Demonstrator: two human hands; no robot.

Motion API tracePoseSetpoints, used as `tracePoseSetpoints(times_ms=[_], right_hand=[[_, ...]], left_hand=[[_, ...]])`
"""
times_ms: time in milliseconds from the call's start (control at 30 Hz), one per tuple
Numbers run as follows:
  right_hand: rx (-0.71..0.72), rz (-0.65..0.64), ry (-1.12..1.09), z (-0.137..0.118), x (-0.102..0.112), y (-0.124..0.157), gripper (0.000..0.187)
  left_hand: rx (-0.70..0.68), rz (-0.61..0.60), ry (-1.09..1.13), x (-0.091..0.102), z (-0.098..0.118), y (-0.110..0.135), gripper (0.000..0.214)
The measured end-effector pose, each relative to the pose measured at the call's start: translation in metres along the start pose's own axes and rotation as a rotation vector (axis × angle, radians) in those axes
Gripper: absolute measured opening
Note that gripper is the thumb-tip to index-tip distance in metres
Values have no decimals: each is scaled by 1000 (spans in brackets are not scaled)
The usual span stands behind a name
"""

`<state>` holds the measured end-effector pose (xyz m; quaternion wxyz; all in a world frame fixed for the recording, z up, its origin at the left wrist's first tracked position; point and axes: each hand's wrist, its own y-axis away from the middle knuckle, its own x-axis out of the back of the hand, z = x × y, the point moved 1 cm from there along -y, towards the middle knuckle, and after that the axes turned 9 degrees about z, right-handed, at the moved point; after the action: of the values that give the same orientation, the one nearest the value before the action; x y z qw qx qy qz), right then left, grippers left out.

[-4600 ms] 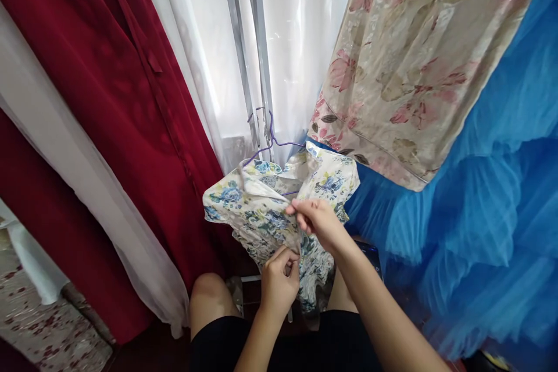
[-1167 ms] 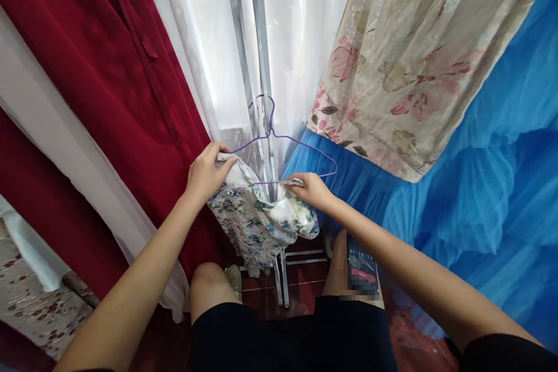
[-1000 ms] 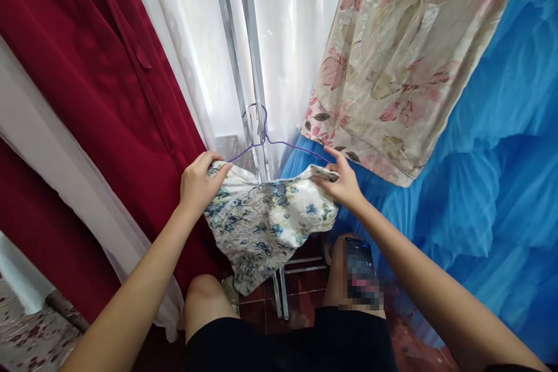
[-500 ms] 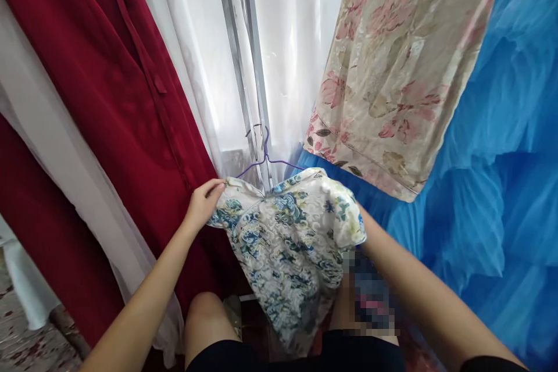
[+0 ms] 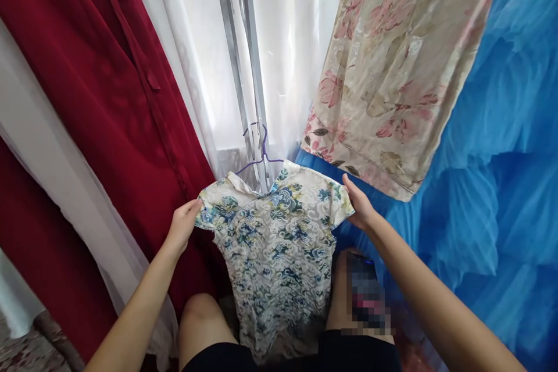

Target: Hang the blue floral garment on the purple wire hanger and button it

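Observation:
A small cream dress with a blue and green flower print hangs from a purple wire hanger hooked on a metal rack post. It hangs flat, front toward me, over my knees. My left hand pinches the edge of its left short sleeve. The fingers of my right hand rest against the right sleeve, with the tips tucked behind the cloth.
A dark red gown and white sheer fabric hang at the left. A beige dress with pink flowers and a blue tulle skirt hang at the right. A phone lies on my right thigh.
The dress was bunched in my hands off the hanger's shoulders; it was then pulled over the hanger and now hangs smooth. Both hands moved out to the sleeves.

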<state>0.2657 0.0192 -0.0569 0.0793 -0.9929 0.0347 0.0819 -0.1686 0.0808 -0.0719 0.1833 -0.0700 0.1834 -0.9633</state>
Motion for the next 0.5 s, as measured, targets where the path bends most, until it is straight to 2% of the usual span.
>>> tracePoseSetpoints(times_ms=[100,167,233,300,367,433,500], right_hand=[[38,94,-26,-11,-2,10,43],[124,196,-21,-21,-8,11,40],[189,294,-37,-28,-14,11,43],[230,373,-64,-30,-17,19,44],[260,440,-71,-24,-20,43,42],[286,474,-22,-8,-27,81,42],[307,408,103,18,-38,126,46]], left_hand=[[51,163,299,-5,8,7,54],[-25,197,400,-11,32,10,51],[-182,146,364,-16,61,12,55],[-413,103,145,-18,88,16,71],[-656,125,-198,-18,102,26,85],[-834,127,-496,-20,99,39,85],[-906,62,-627,-25,81,52,73]])
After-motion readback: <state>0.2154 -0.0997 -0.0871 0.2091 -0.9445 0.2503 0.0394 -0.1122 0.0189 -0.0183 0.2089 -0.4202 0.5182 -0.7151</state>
